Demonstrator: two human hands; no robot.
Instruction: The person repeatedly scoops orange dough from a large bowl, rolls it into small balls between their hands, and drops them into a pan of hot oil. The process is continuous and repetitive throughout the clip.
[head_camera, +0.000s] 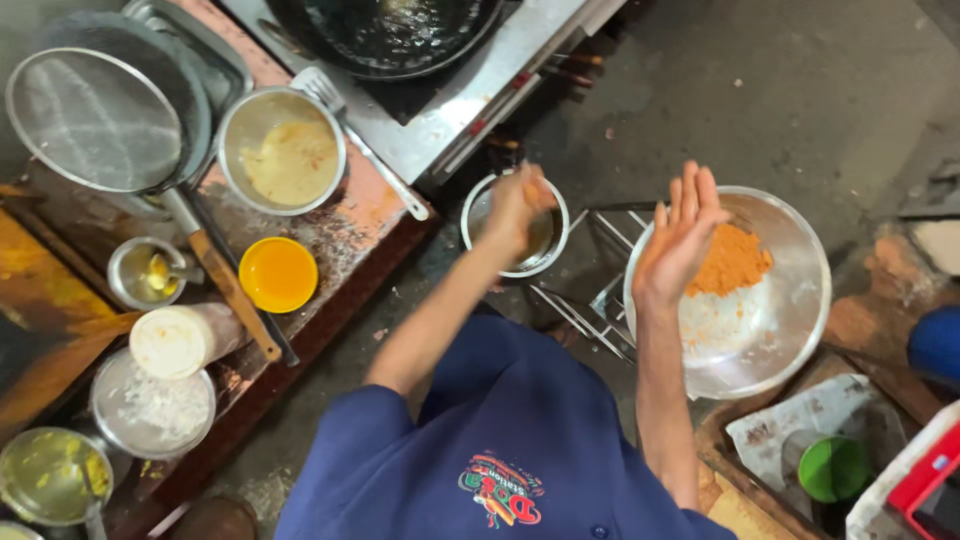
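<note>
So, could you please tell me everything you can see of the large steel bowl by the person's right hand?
The large steel bowl is round, wide and shiny, apparently of polished metal, and sits upright at the right of the view on a metal wire stand. Inside, a heap of orange powder lies over a white, grainy mass. The right hand, open with fingers straight, is raised over its left rim; whether it touches the bowl cannot be told.

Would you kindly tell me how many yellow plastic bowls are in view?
1: the small round yellow plastic bowl sits on the worn reddish counter, below the steel bowl of pale batter. Others may be hidden outside the frame.
</note>
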